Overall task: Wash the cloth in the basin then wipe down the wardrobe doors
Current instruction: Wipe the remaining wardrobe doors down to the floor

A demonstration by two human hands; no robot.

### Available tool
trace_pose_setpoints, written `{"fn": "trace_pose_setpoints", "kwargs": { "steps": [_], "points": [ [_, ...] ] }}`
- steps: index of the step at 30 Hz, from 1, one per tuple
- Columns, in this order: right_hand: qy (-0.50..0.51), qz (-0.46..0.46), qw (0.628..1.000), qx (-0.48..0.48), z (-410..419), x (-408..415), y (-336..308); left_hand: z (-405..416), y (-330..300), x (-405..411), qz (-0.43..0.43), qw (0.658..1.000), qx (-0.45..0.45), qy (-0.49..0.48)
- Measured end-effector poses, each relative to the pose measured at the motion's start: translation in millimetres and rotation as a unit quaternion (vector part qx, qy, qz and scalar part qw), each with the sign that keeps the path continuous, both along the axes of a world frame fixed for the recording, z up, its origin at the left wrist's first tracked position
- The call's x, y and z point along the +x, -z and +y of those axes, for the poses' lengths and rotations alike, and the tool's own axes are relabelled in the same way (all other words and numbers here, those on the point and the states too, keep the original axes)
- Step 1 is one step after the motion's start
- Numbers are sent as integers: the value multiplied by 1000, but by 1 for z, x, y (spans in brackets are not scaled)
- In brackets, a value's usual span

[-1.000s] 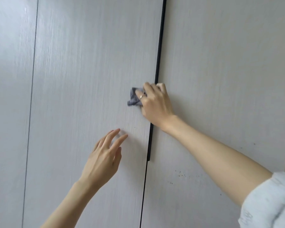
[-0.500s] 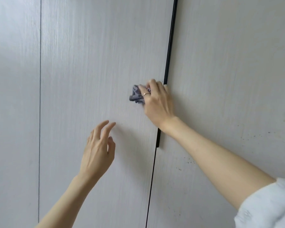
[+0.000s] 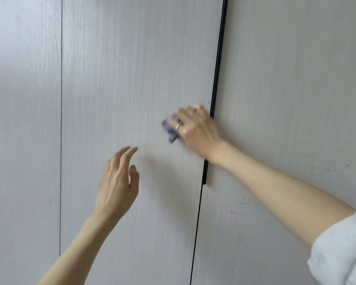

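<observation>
The cloth [image 3: 170, 128] was small, grey-blue and bunched into a wad, pressed flat against the middle wardrobe door [image 3: 132, 79] close to that door's right edge; only its left part showed (outline blurred). The wardrobe doors were pale grey-white panels with fine vertical grain, closed, standing flush. A thin dark seam separated the middle door from the left door [image 3: 23, 120]; a black strip ran along the edge toward the right door [image 3: 296, 79]. The right door carried scattered small dark specks on its lower part.
</observation>
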State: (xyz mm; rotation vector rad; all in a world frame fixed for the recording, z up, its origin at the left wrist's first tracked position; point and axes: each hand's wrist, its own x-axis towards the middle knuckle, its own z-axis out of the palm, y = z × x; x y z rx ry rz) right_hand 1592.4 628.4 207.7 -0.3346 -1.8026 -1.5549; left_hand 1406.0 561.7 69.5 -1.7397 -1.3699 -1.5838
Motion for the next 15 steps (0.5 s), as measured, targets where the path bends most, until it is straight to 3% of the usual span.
{"fn": "trace_pose_setpoints", "kwargs": {
  "steps": [5,10,15],
  "points": [
    [65,167,984,1,-10,16,-70,7,-15,10,0,1000,9,4],
    [103,235,967,0,-11,1,-54,7,-32,19,16,999,23,20],
    [24,147,988,-35,-11,15,33,5,-29,23,18,999,4,27]
  ]
}}
